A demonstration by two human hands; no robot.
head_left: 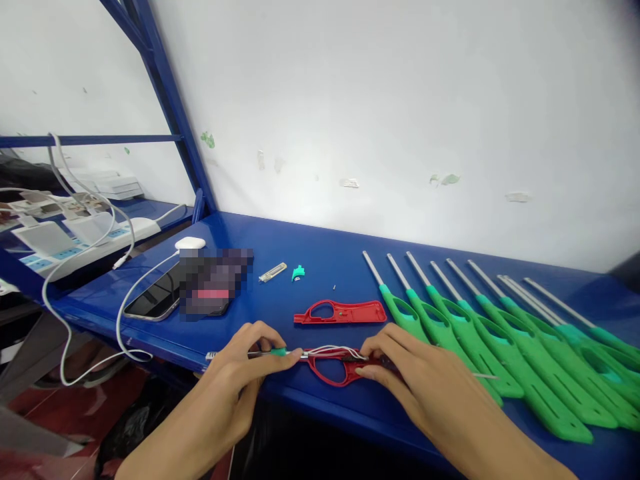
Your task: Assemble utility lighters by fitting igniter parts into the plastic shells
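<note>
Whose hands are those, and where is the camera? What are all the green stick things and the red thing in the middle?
There is no machine here, just a person at work. The camera sits on their head and looks down, so you see their own two hands. It is the only picture.

The left hand pinches a thin metal tube. The right hand holds a red shell at the table's front edge. Thin wires run from the tube across the shell.

Behind it lies a second red shell. On the right is a row of green long-nosed lighters, side by side. On the left lies a phone with a white cable. Two tiny parts lie farther back, one metal and one green.
</note>
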